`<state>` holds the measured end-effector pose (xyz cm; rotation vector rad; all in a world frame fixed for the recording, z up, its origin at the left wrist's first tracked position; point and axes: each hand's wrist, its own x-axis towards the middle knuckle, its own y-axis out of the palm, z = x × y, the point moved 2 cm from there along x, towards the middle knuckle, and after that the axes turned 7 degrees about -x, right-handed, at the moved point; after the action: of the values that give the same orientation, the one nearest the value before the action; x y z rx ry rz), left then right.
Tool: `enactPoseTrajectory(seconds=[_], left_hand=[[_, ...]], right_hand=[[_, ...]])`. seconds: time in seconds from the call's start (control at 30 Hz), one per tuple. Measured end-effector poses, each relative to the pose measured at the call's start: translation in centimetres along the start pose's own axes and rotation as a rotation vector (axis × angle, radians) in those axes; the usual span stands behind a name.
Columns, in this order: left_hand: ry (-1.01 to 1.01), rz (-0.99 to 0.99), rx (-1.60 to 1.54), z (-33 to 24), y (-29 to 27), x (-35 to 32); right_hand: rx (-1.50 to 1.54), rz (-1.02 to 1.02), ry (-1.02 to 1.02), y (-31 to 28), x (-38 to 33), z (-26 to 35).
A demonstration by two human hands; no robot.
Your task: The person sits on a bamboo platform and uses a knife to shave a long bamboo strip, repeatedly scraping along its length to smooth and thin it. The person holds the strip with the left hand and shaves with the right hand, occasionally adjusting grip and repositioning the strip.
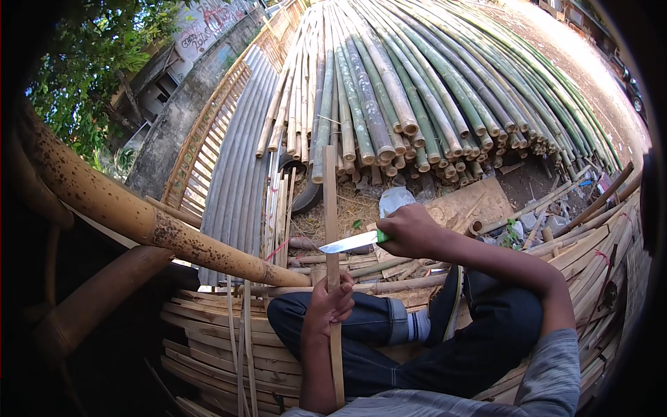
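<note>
My left hand point(329, 304) is wrapped round a long flat bamboo strip point(331, 201), which stands nearly upright in front of me. Its lower end runs down along my left forearm. In a closed fist, my right hand point(410, 233) grips the green handle of a knife point(349, 242). The blade points left and lies across the strip, a little above my left hand. Whether the edge has bitten into the bamboo, I cannot tell. My crossed legs in dark jeans point(445, 361) are beneath both hands.
A big stack of bamboo poles point(417, 90) fills the far side, cut ends toward me. Split bamboo slats point(222, 347) lie under and around me. A thick bamboo pole point(139, 208) slants in from the left, near corrugated sheeting point(233, 174). A tire point(308, 198) sits below the stack.
</note>
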<state>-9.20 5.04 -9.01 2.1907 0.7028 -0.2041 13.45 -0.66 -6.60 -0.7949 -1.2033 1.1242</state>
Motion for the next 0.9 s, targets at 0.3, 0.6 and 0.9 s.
enactPoseTrajectory(seconds=[0.3, 0.6, 0.9], left_hand=[[-0.124, -0.013, 0.202, 4.3, 2.6, 0.2], [-0.084, -0.091, 0.350, 4.7, 3.1, 0.3], [-0.168, -0.063, 0.273, 5.2, 2.1, 0.6]], right_hand=[[0.085, 0.114, 0.124, -0.2, -0.6, -1.0], [0.058, 0.142, 0.068, 0.8, -0.3, -1.3], [0.025, 0.133, 0.066, 1.6, -0.2, -2.0]])
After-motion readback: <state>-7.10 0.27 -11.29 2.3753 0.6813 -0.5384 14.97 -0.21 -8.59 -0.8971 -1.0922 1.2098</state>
